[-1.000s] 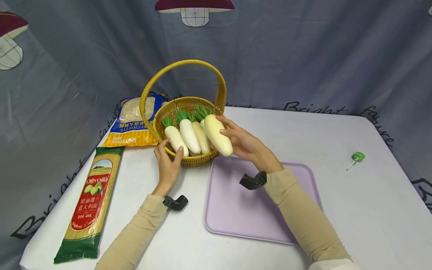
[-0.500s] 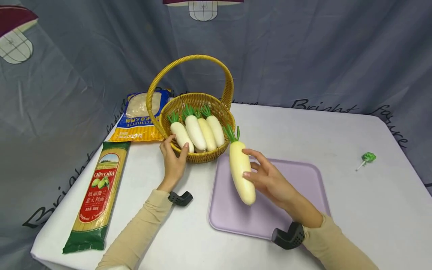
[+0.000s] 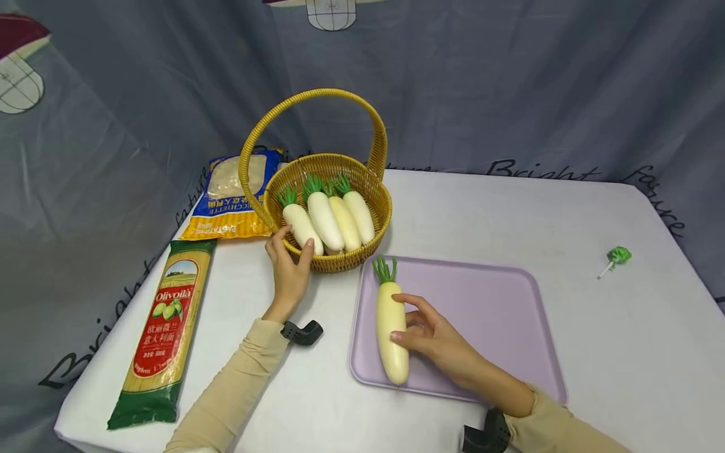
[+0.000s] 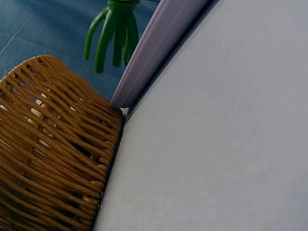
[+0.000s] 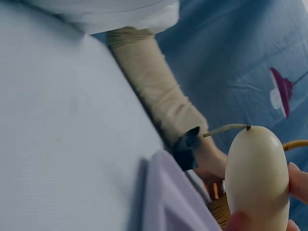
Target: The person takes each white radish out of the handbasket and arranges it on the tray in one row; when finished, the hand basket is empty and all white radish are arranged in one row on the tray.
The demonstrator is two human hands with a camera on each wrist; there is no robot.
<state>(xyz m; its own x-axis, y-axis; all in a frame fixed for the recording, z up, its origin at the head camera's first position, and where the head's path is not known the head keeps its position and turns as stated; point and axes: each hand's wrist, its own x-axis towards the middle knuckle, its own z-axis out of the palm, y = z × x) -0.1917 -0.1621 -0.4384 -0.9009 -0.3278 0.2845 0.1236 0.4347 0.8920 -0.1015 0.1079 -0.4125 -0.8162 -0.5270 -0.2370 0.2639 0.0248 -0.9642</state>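
Note:
My right hand [image 3: 438, 343] holds a pale daikon radish [image 3: 391, 333] with a green top, thumb on the near side and fingers on the far side. The radish lies lengthwise low over the left part of the lilac tray [image 3: 476, 308]; in the right wrist view its root end [image 5: 257, 173] points at the camera. At the front left of the yellow wicker basket [image 3: 340, 261], my left hand [image 3: 289, 270] grips the rim, its thumb and fingers right by the leftmost radish [image 3: 302, 228]. Several white and cream radishes lie side by side in the basket.
Left of the basket are a blue and orange pasta bag [image 3: 232, 201] and a long spaghetti packet [image 3: 164, 333]. A green lollipop [image 3: 617, 256] lies far right on the white table [image 3: 623, 352]. The basket's tall handle [image 3: 317, 93] arches over it.
The right hand has carried the radish out of the basket, rightward and toward the front, down over the tray's left side. The left hand has stayed at the basket rim.

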